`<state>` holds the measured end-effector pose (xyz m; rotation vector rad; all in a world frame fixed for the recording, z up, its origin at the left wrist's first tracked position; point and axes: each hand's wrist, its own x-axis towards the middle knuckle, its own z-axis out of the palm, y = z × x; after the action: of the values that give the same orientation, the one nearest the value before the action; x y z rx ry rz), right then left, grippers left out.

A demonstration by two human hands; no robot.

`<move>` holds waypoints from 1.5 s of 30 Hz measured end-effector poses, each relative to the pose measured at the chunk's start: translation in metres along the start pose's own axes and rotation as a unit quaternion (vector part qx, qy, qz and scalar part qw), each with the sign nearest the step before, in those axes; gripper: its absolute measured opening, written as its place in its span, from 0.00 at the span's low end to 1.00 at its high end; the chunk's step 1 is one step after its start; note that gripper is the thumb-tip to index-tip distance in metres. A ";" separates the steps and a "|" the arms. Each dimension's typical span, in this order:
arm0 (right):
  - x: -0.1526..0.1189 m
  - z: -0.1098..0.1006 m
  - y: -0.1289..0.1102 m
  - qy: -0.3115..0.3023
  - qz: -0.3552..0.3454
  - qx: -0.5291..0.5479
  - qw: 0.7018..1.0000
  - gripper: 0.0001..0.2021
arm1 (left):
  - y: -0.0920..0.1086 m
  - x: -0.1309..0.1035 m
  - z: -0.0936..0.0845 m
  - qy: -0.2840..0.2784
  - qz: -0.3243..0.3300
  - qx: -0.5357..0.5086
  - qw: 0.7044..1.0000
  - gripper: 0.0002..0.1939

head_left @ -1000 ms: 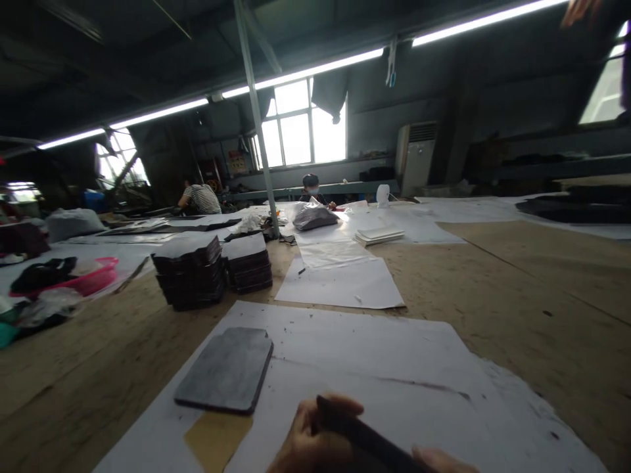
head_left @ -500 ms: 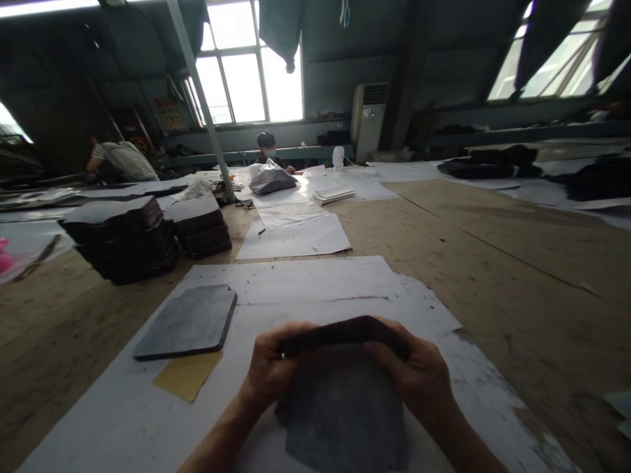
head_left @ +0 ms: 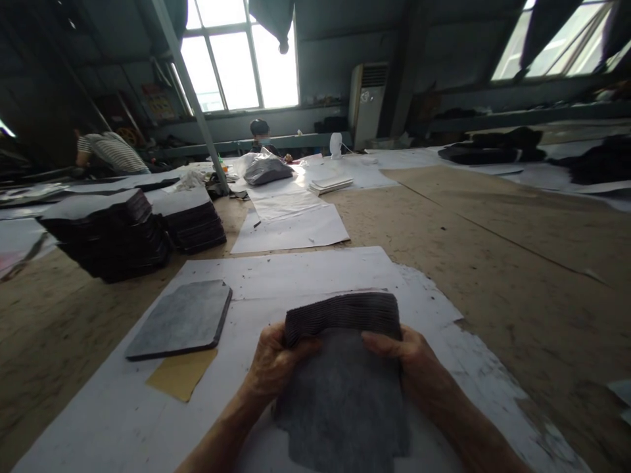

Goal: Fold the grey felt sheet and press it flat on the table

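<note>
Clearly, in the head view, both hands are clamped on a thick stack of dark grey felt-like pieces (head_left: 342, 315) low in the middle of the frame: the left hand (head_left: 276, 368) pinches its left end and the right hand (head_left: 409, 358) its right end, thumbs over the top sheet, fingers hidden below. The stack's far edge shows many thin layers, ribbed like the pages of a book, and it bows gently upward between the two grips, so it looks soft and pliable rather than stiff, probably light to middling in weight, with a matte, fuzzy face that should not slip; holding it at both ends, as here, seems the sound way to keep the layers from fanning or sliding apart. It hovers just above white paper sheets (head_left: 315, 276) that cover the brown, speckled worktop (head_left: 473, 243). To the left of centre lies a flat grey slab with rounded corners (head_left: 180, 320), partly over a tan scrap of paper (head_left: 180, 374). In the upper left stand two tall piles of similar dark pieces (head_left: 113, 233). Far back, two other people sit near the windows.
</note>
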<state>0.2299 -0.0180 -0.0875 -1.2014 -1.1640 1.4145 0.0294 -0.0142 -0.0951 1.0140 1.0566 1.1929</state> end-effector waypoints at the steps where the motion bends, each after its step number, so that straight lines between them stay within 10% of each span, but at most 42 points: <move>1: -0.001 0.000 0.001 0.006 -0.001 0.001 1.000 0.17 | 0.001 0.000 0.000 0.001 -0.006 -0.013 1.000 0.07; 8: -0.009 0.002 0.006 0.036 -0.362 -0.205 0.909 0.13 | 0.001 -0.002 0.001 -0.039 -0.089 -0.107 0.990 0.18; 10: -0.007 0.003 0.003 0.074 -0.325 -0.214 0.918 0.13 | -0.001 -0.001 0.002 -0.020 -0.076 -0.090 0.993 0.16; 15: -0.001 0.003 -0.005 0.001 0.035 0.018 0.999 0.22 | -0.001 -0.007 0.000 0.038 0.019 0.000 0.999 0.09; 18: -0.002 0.003 0.000 0.008 0.049 0.025 0.998 0.19 | -0.001 -0.010 0.000 0.042 0.047 0.014 0.998 0.12; 25: -0.011 0.001 0.008 0.106 -0.343 -0.216 0.908 0.12 | -0.005 -0.001 0.008 -0.038 -0.039 -0.076 0.996 0.18; 33: -0.001 0.002 -0.008 0.013 0.079 0.105 0.991 0.17 | -0.004 -0.001 0.004 0.006 0.031 0.022 0.999 0.08; 37: -0.003 0.004 -0.007 -0.028 0.110 0.151 0.982 0.20 | -0.005 -0.002 0.003 0.043 0.062 0.021 0.997 0.06; 41: -0.008 0.006 0.000 0.074 -0.080 -0.061 0.992 0.16 | -0.002 -0.003 0.006 0.029 0.010 -0.052 0.998 0.09; 45: -0.011 0.005 0.007 0.126 -0.315 -0.232 0.912 0.13 | 0.002 0.000 0.005 -0.020 -0.057 -0.134 0.989 0.18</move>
<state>0.2260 -0.0303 -0.0922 -1.1258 -1.5655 0.4929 0.0336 -0.0142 -0.0920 0.7557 0.8821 1.1802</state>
